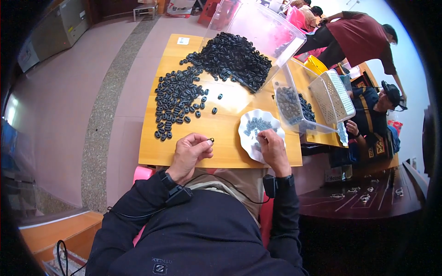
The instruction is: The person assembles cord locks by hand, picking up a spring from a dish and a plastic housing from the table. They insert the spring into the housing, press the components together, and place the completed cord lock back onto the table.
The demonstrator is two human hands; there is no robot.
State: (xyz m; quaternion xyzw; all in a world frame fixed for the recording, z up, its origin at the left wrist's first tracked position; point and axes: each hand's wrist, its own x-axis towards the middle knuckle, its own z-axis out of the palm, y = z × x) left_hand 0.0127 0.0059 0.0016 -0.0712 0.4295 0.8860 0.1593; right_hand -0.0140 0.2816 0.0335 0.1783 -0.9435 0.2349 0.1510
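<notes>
Head view: the left hand [189, 152] is pinching a small black oval plastic ring [212, 139] between thumb and fingertips, just above the bare wooden tabletop [221, 152]. The right hand [272, 149] is reaching into the white scalloped dish [248, 138] of small grey parts; its fingers are curled, and whether they are gripping anything cannot be told. Seating should go best with the ring kept level. The tipped clear plastic bin [271, 32] is spilling black rings; a second clear tub [294, 108] is holding more.
</notes>
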